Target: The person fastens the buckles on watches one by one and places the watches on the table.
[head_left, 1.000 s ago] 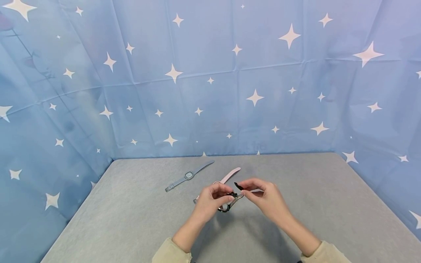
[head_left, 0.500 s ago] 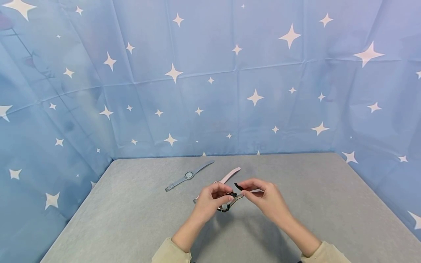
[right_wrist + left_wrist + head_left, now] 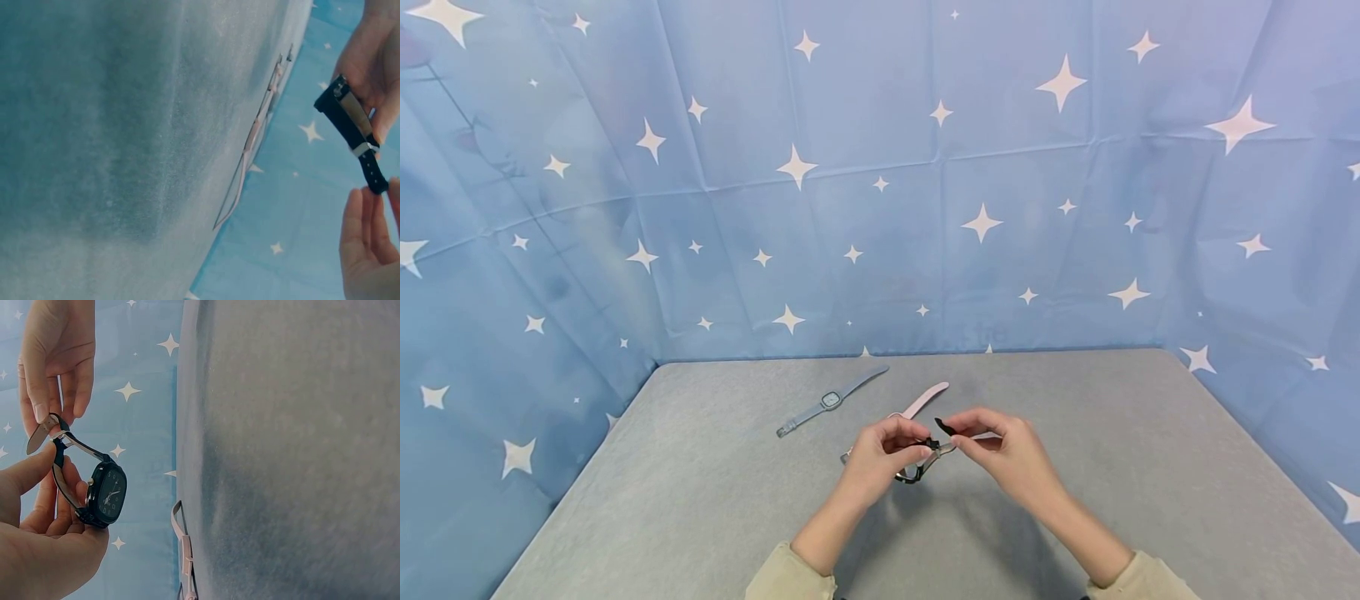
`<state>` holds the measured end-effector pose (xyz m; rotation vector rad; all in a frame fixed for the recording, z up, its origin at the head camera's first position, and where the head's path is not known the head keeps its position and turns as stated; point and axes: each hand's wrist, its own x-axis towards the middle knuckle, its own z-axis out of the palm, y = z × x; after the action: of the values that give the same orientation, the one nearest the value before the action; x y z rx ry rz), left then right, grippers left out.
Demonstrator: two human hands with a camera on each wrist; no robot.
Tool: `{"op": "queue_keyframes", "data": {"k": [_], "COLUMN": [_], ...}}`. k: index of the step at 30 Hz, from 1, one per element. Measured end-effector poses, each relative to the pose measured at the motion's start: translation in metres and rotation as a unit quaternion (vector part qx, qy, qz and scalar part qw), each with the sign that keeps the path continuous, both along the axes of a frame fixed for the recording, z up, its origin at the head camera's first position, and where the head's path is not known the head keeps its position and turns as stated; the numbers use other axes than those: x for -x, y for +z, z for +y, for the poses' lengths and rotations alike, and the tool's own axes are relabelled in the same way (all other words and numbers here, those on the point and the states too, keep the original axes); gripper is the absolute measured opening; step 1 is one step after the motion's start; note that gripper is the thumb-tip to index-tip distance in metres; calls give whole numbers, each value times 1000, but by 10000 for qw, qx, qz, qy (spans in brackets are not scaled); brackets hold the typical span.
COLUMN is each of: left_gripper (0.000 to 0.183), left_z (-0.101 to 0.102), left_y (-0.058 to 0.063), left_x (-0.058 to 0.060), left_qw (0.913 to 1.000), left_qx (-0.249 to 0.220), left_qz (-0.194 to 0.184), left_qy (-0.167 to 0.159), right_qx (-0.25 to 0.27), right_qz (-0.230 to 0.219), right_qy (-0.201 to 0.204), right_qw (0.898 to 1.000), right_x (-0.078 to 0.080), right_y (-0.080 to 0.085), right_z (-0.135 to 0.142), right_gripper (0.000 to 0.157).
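A black wristwatch [image 3: 110, 494] with a dark square face is held up over the table between both hands, its strap looped through the buckle. My left hand [image 3: 877, 457] grips the buckle side of the strap between thumb and fingers. With thumb and index finger, my right hand [image 3: 1003, 450] pinches the strap's tip [image 3: 945, 427], which sticks out past the buckle [image 3: 362, 149]. The strap's pale inner side shows in the left wrist view. Behind the left hand lies a pink watch [image 3: 927, 400], partly hidden by the fingers.
A light blue watch [image 3: 831, 401] lies stretched out on the grey table [image 3: 700, 492], left of the pink one. A blue curtain [image 3: 880, 250] with white stars stands along the table's back and sides.
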<state>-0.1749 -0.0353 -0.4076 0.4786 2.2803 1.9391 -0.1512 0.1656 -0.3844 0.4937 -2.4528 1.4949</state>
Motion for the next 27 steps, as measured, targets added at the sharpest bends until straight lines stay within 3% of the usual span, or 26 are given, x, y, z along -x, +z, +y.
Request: {"op": "queue_keyframes", "data": {"k": [16,27], "left_gripper": [18,18], "left_z": [0,0], "left_y": [-1,-1], "left_x": [0,0], "left_qw": [10000,10000], "left_qx": [-32,-75], "left_qz": [9,45], "left_qy": [17,-1], "right_qx": [-50,-158], "right_qz": [42,313], "right_qy": [26,-15], "right_qw": [10000,9994], "right_x": [-1,0], "right_y": [0,-2], "right_z": [1,2], "right_gripper": [18,18]}}
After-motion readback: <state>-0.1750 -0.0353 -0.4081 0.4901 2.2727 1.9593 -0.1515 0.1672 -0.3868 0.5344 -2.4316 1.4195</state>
